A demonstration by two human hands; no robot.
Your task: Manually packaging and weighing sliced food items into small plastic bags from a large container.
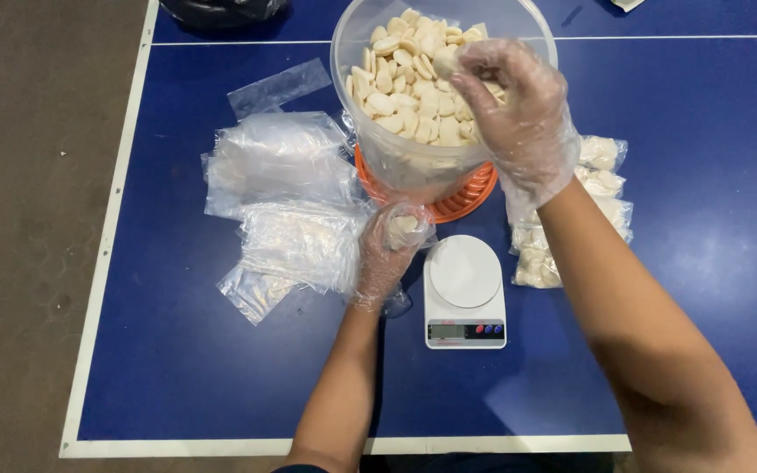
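The big clear tub (413, 131) stood upright on an orange base, just behind the white scale (464, 293). It was nearly full of pale, oval crackers (409, 96), and one such piece (445, 60) was pinched above the heap. A small clear bag (400, 229), open at the top and holding a few pieces, was left of the scale, in front of the tub.

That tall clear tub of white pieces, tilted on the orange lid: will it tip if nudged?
Probably. The clear tub leans toward the camera on its orange lid, so it looks top-heavy. It is nearly full, so likely heavy. The right hand reaches inside it.
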